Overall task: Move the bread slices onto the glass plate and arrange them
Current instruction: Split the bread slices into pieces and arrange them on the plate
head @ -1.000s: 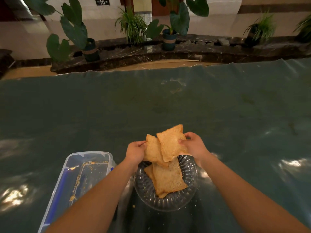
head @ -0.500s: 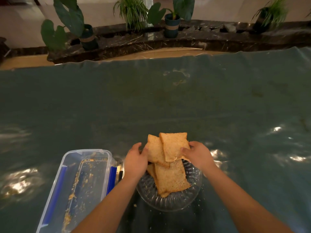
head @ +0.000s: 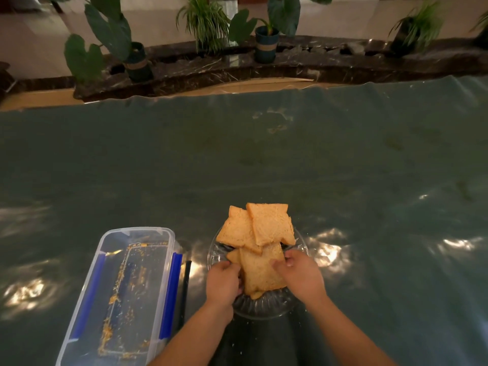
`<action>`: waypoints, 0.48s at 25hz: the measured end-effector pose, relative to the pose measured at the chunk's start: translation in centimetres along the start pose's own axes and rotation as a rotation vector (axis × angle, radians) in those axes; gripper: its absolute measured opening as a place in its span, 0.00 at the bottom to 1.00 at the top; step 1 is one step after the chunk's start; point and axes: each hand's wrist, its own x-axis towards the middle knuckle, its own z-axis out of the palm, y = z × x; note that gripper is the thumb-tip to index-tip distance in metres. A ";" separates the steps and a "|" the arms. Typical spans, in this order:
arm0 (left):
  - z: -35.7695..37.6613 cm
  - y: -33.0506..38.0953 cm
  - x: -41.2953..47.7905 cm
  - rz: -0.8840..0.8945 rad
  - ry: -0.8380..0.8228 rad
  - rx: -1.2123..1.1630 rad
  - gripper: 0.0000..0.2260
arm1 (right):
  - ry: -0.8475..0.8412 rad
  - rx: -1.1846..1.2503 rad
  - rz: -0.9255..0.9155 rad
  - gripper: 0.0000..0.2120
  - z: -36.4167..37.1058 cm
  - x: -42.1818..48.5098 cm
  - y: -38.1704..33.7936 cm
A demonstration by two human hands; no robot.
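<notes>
Several toasted bread slices lie overlapping on a round glass plate [head: 266, 307] near the table's front. Two upper slices [head: 269, 225] rest across the plate's far rim. A lower slice [head: 260, 270] lies toward me, on top of another one. My left hand [head: 223, 282] touches the lower slice's left edge with fingers curled over it. At that slice's right edge my right hand [head: 301, 276] does the same. Both hands appear to grip that slice.
A clear plastic container [head: 124, 294] with blue clips and crumbs inside sits left of the plate. A dark thin stick [head: 184, 286] lies between them. The table has a green shiny cover [head: 264, 159]. Potted plants [head: 266, 43] stand on a ledge beyond.
Both hands let go of the two upper slices, which now rest on the plate's far side, and moved toward me onto the lower slice. The camera tilted down.
</notes>
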 end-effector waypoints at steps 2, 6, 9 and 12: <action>0.0 0.5 0.0 -0.014 0.003 -0.016 0.10 | -0.038 0.005 0.002 0.12 0.6 -0.2 -0.2; -0.3 1.6 -1.2 -0.060 -0.059 -0.073 0.09 | -0.101 0.381 0.164 0.15 0.6 -0.9 -0.1; -0.9 1.4 -1.8 -0.055 -0.072 -0.069 0.09 | -0.192 0.512 0.241 0.16 0.5 -2.1 -0.1; -2.0 0.6 -2.1 -0.050 -0.056 -0.051 0.08 | -0.243 0.517 0.238 0.15 0.3 -3.1 0.0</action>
